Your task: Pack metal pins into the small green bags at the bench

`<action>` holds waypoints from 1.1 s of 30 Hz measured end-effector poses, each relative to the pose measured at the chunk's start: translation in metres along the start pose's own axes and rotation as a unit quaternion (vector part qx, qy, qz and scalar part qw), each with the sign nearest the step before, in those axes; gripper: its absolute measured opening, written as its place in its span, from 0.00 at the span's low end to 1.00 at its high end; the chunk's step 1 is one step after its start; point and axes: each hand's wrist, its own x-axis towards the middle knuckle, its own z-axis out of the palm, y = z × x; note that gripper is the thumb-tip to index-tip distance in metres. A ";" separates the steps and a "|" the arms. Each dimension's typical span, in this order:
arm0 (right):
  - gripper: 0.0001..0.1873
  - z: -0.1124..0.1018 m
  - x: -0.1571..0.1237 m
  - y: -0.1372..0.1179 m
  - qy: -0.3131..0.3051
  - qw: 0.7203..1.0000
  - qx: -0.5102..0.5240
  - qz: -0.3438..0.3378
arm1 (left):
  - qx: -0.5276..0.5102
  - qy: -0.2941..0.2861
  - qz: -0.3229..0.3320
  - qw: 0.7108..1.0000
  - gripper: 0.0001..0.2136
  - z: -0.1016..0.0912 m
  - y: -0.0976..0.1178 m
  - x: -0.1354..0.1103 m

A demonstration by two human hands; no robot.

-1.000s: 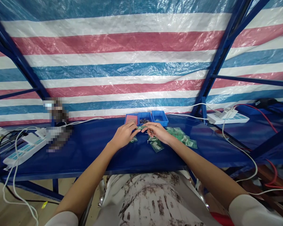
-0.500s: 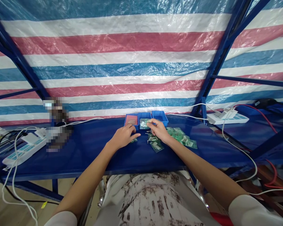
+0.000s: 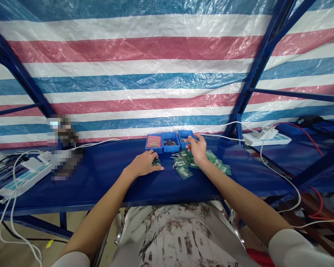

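Observation:
My left hand (image 3: 143, 165) lies flat on the blue table (image 3: 105, 174), fingertips resting on a small green bag (image 3: 157, 162). My right hand (image 3: 197, 147) reaches over the rightmost of three small blue bins (image 3: 187, 135), its fingers pinched on a small green-tinted bag (image 3: 184, 140) at the bin's opening. The middle bin (image 3: 170, 142) holds dark metal parts. The left bin (image 3: 154, 142) has a red pad inside. Several green bags (image 3: 183, 171) lie scattered on the table under and beside my right wrist.
A white power strip (image 3: 23, 180) with cables lies at the left and another (image 3: 267, 138) at the right. A blurred dark object (image 3: 64, 148) stands on the left of the table. Blue frame posts and a striped tarp (image 3: 144, 74) close the back.
My right hand carried the small bag from over the middle bin to the right bin. My left hand slid back and settled flat on a bag on the table.

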 end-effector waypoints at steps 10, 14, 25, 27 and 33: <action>0.13 0.008 -0.016 -0.009 -0.126 0.967 -0.167 -0.144 | -0.055 -0.011 0.040 0.998 0.18 0.001 -0.001 0.005; 0.11 0.011 -0.026 -0.011 -0.228 0.920 -0.244 -0.206 | -0.049 -0.006 0.015 0.999 0.12 -0.002 0.003 0.004; 0.20 0.019 -0.046 -0.019 -0.416 0.846 -0.246 -0.226 | -0.150 0.110 0.106 0.977 0.15 0.006 0.013 0.010; 0.21 0.020 -0.047 -0.020 -0.427 0.856 -0.225 -0.186 | -0.155 0.116 0.117 0.974 0.15 0.005 0.018 0.011; 0.22 0.022 -0.049 -0.021 -0.442 0.875 -0.166 -0.110 | -0.157 0.141 0.132 0.969 0.15 0.001 0.028 0.011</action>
